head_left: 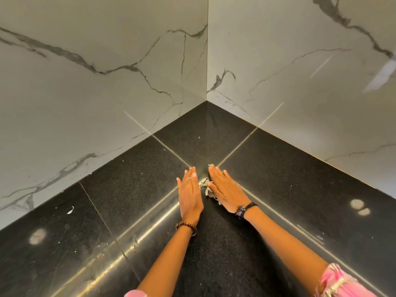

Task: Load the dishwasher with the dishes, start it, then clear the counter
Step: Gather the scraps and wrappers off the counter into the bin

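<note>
Head view: black speckled counter (132, 189) in a corner, backed by two white marble-veined walls (96, 86); pale joint lines crossing the slabs and meeting near the fingertips; left hand (189, 195) flat and edge-on to the surface, fingers straight and together, holding nothing; right hand (226, 190) likewise flat with fingers extended, palm angled toward the left hand, holding nothing; small heap of pale scraps (206, 187) on the counter between the two palms, touching the right hand's thumb side, just beside the left; loose white flecks scattered elsewhere, one curled sliver (70, 210) well apart at left; two dull round smudges (360, 207) on the right slab and one (38, 236) on the left; beaded bracelet (186, 226) on the left wrist, dark band (246, 207) on the right; pink sleeve (340, 281) at lower right; no dishes or dishwasher in frame.
</note>
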